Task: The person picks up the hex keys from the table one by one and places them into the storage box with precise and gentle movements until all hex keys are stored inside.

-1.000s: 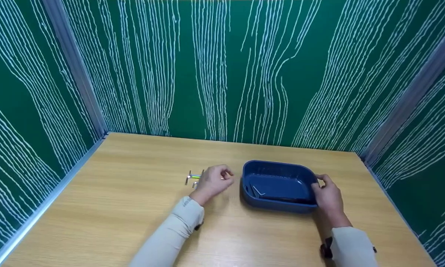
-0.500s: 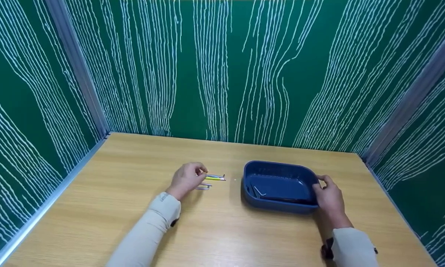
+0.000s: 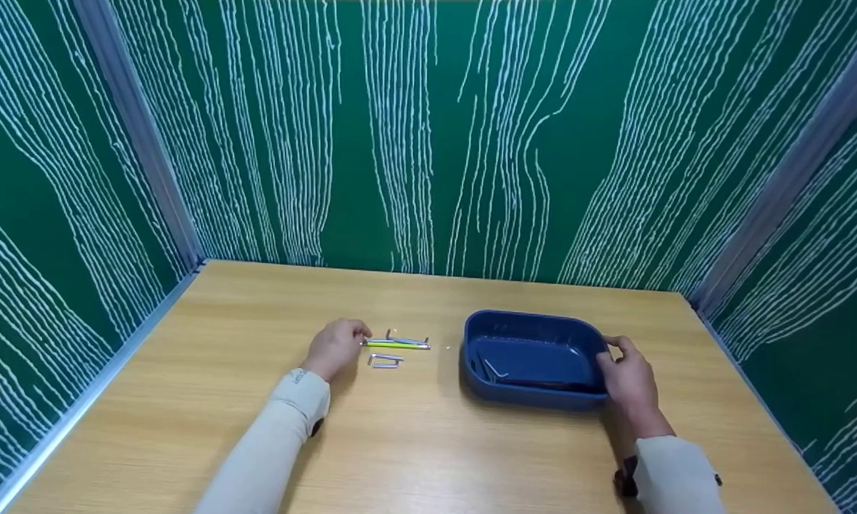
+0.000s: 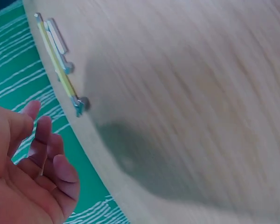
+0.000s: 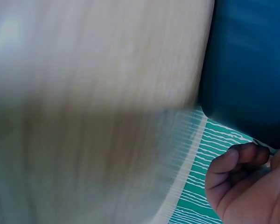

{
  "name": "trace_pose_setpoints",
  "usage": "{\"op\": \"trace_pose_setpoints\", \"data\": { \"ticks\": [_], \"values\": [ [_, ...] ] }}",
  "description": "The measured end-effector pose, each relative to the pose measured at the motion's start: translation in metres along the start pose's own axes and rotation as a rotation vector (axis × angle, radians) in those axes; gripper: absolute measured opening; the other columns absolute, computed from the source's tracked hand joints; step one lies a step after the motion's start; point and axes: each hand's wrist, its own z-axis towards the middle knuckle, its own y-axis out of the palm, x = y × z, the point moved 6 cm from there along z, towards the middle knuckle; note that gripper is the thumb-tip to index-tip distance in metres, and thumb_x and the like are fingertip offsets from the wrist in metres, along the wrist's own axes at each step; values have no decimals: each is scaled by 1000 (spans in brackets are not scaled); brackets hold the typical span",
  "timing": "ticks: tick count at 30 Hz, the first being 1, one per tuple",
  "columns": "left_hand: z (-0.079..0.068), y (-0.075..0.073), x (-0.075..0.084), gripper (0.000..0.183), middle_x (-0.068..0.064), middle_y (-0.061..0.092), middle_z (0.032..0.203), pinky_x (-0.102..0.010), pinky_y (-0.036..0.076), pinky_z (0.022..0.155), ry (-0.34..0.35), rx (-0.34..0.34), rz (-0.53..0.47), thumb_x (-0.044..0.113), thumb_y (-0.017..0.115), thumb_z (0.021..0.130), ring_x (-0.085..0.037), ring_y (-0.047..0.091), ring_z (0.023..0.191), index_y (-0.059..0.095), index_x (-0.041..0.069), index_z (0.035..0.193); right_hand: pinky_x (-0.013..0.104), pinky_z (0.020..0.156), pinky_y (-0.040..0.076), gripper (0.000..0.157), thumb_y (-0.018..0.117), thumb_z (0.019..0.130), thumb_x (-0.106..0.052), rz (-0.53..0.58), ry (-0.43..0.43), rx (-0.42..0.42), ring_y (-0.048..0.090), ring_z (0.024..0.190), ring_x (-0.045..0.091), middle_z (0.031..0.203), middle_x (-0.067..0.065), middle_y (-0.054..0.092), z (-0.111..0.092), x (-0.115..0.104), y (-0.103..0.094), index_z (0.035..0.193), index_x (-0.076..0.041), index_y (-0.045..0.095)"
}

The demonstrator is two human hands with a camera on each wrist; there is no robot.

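Observation:
My left hand has its fingertips right at the left end of a thin yellow-green stick. In the left wrist view its fingers are loosely bent with nothing between them. Silver L-shaped hex keys lie just in front of the stick, and more thin metal pieces lie close behind it. My right hand grips the right end of a deep blue plastic container, thumb over the rim. Inside it rest a hex key and a long dark item along the near wall.
A wooden table carries everything. Green walls with white wavy lines stand behind and at both sides, joined by grey corner posts. A tiny pale speck lies left of the container.
My left hand has moved left across the small tools, from their right side to their left end, uncovering them. My right hand and the container have stayed in place.

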Motion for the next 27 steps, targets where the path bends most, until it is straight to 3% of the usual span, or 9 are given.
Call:
{"op": "trace_pose_setpoints", "data": {
  "ticks": [7,13,20,27],
  "values": [
    [0,8,-7,28,0,54,115,-44,31,98,-35,-51,-33,11,41,87,-23,43,117,63,23,100,35,72,39,44,31,93,-36,26,32,-13,43,97,28,119,17,46,0,2,0,134,-20,32],
    [-1,11,-11,30,-3,55,119,-43,32,97,-2,-43,7,7,42,85,-26,45,116,62,17,105,36,73,37,43,32,92,-36,28,23,-8,43,96,28,115,16,48,1,2,1,133,-21,33],
    [-2,9,-19,23,-3,59,105,-42,40,87,-26,-6,19,15,46,86,-24,53,101,61,18,104,39,77,38,42,33,92,-35,35,5,-2,41,99,28,121,15,45,0,0,0,132,-20,34],
    [0,8,-13,25,-5,54,95,-37,43,74,42,22,117,19,48,88,-21,52,80,56,21,112,40,73,39,42,33,92,-33,-23,-7,31,46,93,29,112,20,50,0,0,-2,132,-18,35]
  ]
}}
